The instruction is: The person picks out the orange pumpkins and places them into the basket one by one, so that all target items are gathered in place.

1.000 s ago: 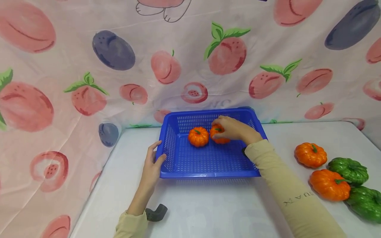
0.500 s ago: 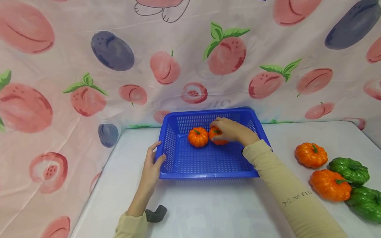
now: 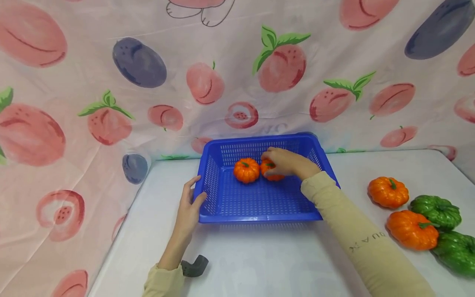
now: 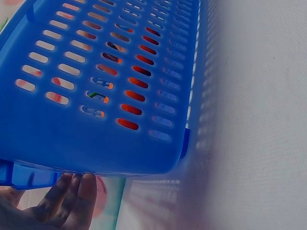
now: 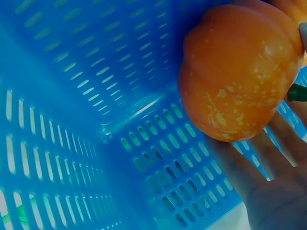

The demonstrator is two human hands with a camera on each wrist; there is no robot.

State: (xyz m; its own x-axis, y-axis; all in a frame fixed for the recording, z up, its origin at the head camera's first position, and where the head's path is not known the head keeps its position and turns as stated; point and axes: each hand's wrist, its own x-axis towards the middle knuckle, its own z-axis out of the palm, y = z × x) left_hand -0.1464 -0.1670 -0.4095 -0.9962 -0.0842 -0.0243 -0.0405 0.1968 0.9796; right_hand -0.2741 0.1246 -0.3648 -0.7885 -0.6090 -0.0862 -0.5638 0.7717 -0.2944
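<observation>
A blue plastic basket (image 3: 259, 218) with slotted walls stands on the white table. My left hand (image 3: 188, 212) holds its left rim, thumb over the edge and fingers on the outer side; the left wrist view shows the fingers (image 4: 72, 201) below the rim. Inside, toward the back, two small orange pumpkins sit side by side. My right hand (image 3: 285, 161) grips the right-hand pumpkin (image 5: 235, 72) from above, covering part of it in the head view. Just left of it sits the other pumpkin (image 3: 246, 171), its green stem up.
On the table's right side lie two more orange pumpkins (image 3: 388, 192) and two green pumpkins (image 3: 437, 212), grouped closely. A dark grey bent piece (image 3: 194, 266) is beside the left wrist. A fruit-print cloth (image 3: 230, 53) hangs behind the basket.
The right hand has shifted slightly left with its pumpkin, bringing it up close to the other one. My left hand has stayed at the basket's rim.
</observation>
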